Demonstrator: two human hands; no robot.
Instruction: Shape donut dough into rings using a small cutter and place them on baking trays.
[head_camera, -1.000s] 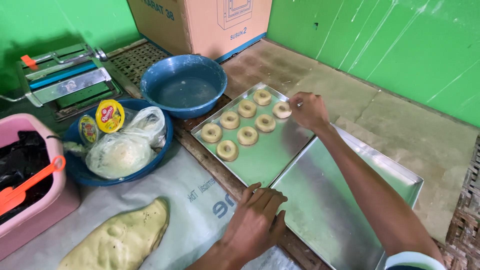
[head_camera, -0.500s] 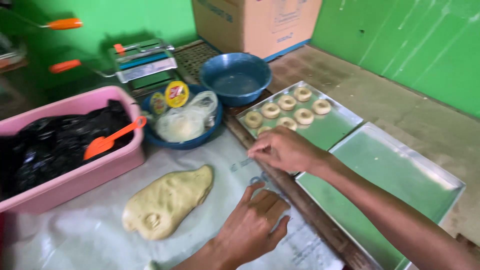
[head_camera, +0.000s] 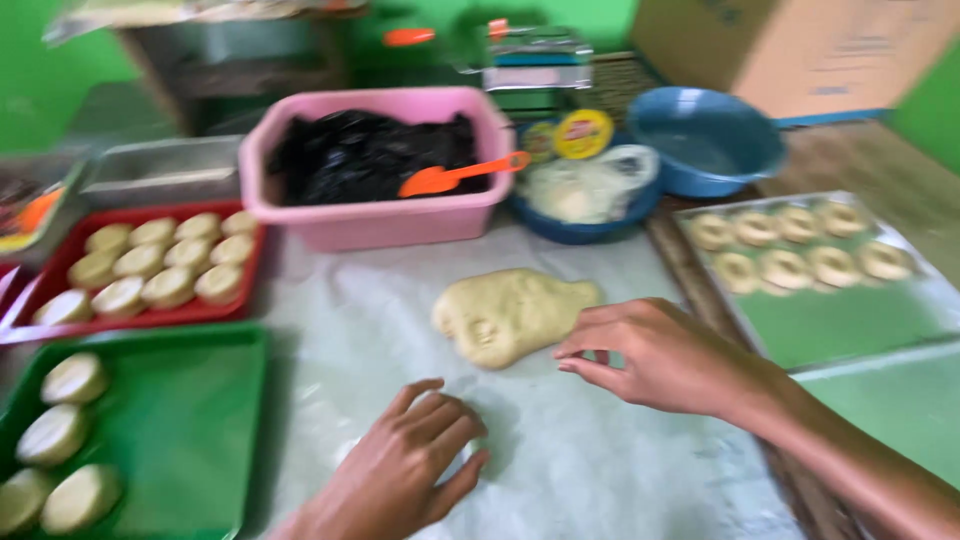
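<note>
Head view, blurred by motion. Right hand sits at about 4 o'clock from the dough slab, fingers loosely curled, tips just beside the slab's right edge; can't tell if they touch. It holds nothing.

Left hand lies palm down on the white-covered surface, fingers spread wide, empty, at 7 o'clock from the dough and apart from it.

Dough slab: flat, pale yellow, irregular, lying mid-surface on the white sheet.

Around it:
- 12 o'clock: pink tub with black plastic inside and an orange spatula resting across its rim.
- 1 o'clock: blue bowl holding a clear bag; empty blue basin further right.
- 3 o'clock: metal tray with dough rings in two rows.
- 9 o'clock: red tray of round dough pieces.
- 8 o'clock: green tray with more rounds along its left side.
</note>
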